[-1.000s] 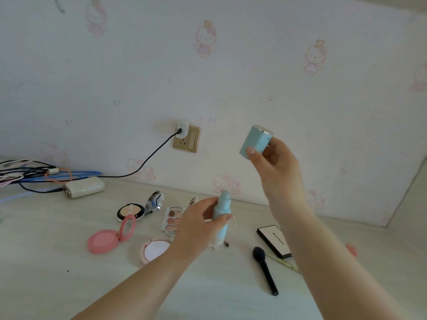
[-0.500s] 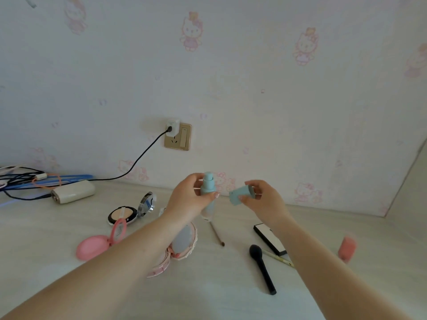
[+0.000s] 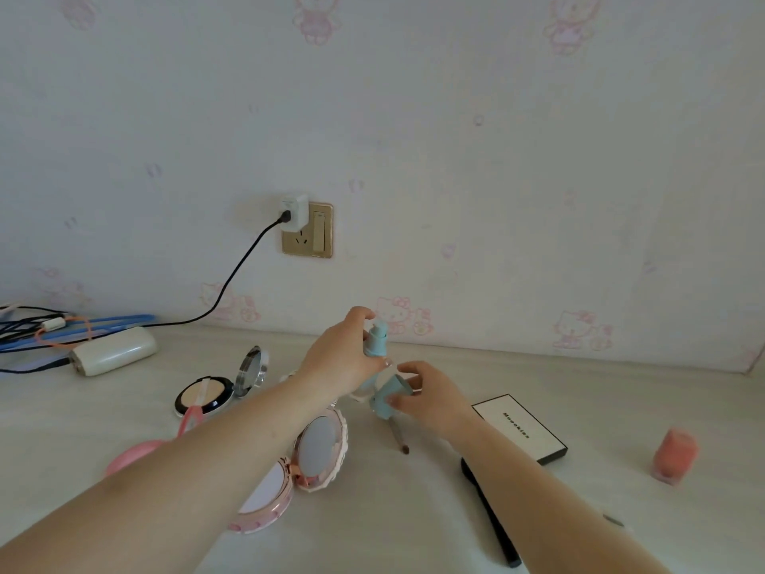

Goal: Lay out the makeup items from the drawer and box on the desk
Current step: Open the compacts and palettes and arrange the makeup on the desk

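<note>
Pump bottle (image 3: 376, 340) is sitting upright above the desk (image 3: 414, 511) near the back wall; left hand (image 3: 343, 358) is gripping its body, fingers curled round it. Right hand (image 3: 430, 397) is pinching the blue cap (image 3: 387, 401) just below and right of the bottle, tilted, apparently not touching it. White palette box (image 3: 519, 428) is lying right of the hands, open pink compact (image 3: 298, 470) under the left forearm, blurred pink bottle (image 3: 674, 455) standing far right.

The pale blue pump bottle (image 3: 376, 343) stands upright in the left hand (image 3: 343, 360). Its matching blue cap (image 3: 387, 400), off and tilted, sits pinched in the right hand (image 3: 432, 397) just below.
</note>
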